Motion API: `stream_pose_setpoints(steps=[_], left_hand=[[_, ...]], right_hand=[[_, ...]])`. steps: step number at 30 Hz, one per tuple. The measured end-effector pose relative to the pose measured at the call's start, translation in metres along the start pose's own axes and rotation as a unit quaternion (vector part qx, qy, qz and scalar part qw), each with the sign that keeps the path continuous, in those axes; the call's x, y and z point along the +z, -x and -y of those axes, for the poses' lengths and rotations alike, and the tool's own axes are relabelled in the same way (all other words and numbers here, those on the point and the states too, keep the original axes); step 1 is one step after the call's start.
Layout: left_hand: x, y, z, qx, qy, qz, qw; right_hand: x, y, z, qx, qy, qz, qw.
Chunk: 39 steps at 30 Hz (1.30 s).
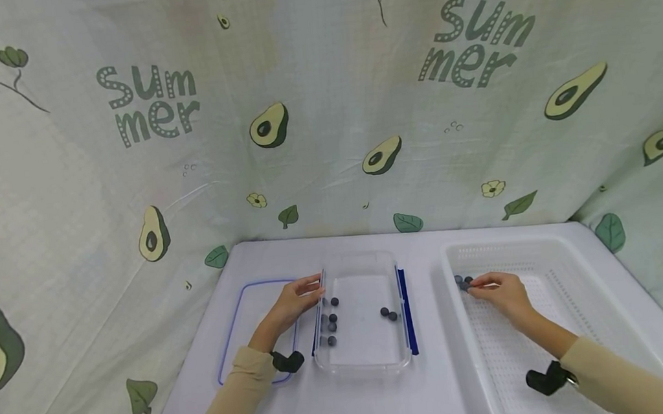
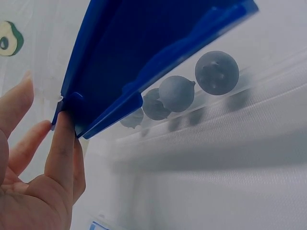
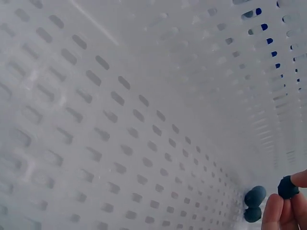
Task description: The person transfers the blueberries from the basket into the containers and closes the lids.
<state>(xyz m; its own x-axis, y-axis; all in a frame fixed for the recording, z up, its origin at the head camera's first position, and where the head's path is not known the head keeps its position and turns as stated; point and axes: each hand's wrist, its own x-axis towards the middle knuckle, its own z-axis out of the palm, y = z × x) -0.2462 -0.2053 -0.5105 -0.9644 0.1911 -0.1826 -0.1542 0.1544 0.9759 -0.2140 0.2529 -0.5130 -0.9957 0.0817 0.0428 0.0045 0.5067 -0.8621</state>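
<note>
Inside the white perforated basket, my right hand [image 1: 502, 292] pinches a blueberry [image 3: 288, 187] between thumb and fingertips. Two more blueberries [image 3: 255, 196] sit close beside it along the basket wall. My left hand [image 1: 292, 303] touches the left side of a clear plastic box [image 1: 367, 364]. Its fingers, fairly straight, lie against the blue latch flap [image 2: 120, 48] on that side. Several blueberries [image 2: 217, 73] lie along the box's left wall, seen through the plastic. Toward the box's right side rest two others, one a blueberry [image 1: 384, 311] almost touching its neighbour.
The white basket [image 1: 609, 315] takes up the right side of the white table [image 1: 359, 413]. A clear lid with a blue rim [image 1: 232, 325] lies left of the box, partly under my left forearm. A second blue latch flap [image 1: 408, 311] hangs out on the box's right side.
</note>
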Motion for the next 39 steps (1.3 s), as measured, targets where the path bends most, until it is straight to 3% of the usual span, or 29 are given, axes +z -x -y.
stream_pose_setpoints(steps=[10, 17, 39], left_hand=[[0.0, 0.001, 0.001, 0.012, 0.004, 0.001, 0.9999], [0.0, 0.002, -0.001, 0.008, 0.008, 0.002, 0.9999], [-0.001, 0.001, 0.0, 0.008, 0.01, 0.005, 0.9999]], right_hand=[[-0.013, -0.002, 0.021, -0.028, 0.001, 0.008, 1.0], [-0.021, -0.005, 0.035, -0.025, -0.01, 0.005, 1.0], [-0.025, -0.002, 0.064, -0.051, -0.075, 0.008, 0.996]])
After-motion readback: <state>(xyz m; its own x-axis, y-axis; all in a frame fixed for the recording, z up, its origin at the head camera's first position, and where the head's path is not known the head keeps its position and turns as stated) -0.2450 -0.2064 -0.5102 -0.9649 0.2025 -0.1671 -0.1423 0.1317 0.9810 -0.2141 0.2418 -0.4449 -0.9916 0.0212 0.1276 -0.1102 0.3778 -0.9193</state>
